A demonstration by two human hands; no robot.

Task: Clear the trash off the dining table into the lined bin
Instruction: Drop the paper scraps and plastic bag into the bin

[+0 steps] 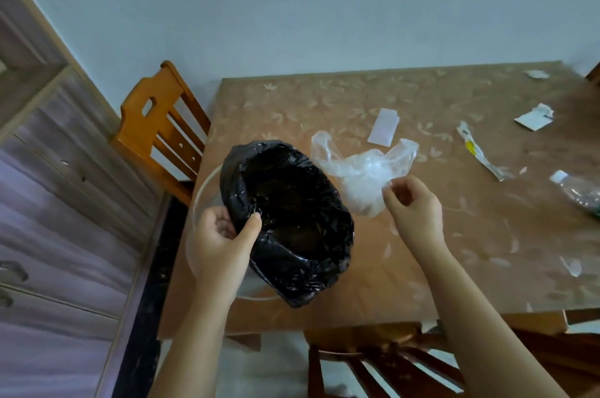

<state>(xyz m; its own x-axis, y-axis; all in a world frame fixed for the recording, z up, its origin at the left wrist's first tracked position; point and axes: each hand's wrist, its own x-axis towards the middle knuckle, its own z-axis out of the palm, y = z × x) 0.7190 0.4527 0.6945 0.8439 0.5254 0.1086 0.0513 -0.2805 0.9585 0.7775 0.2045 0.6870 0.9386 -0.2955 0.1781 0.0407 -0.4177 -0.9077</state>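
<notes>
The bin (203, 190) is a clear round tub, held tilted over the near left corner of the tabletop (422, 267). Its crinkled, glossy black liner (292, 203) is folded out over the rim. The left hand (220, 241) grips the liner at the bin's near edge, thumb inside and fingers outside. Just right of the bin, the right hand (414, 206) pinches the edge of a crumpled clear plastic bag (360, 170) that lies on the tabletop touching the liner. Beyond the bin to the right lie a white slip (383, 126), a long wrapper strip (480, 151), torn paper (534, 118) and a plastic bottle (578, 190).
</notes>
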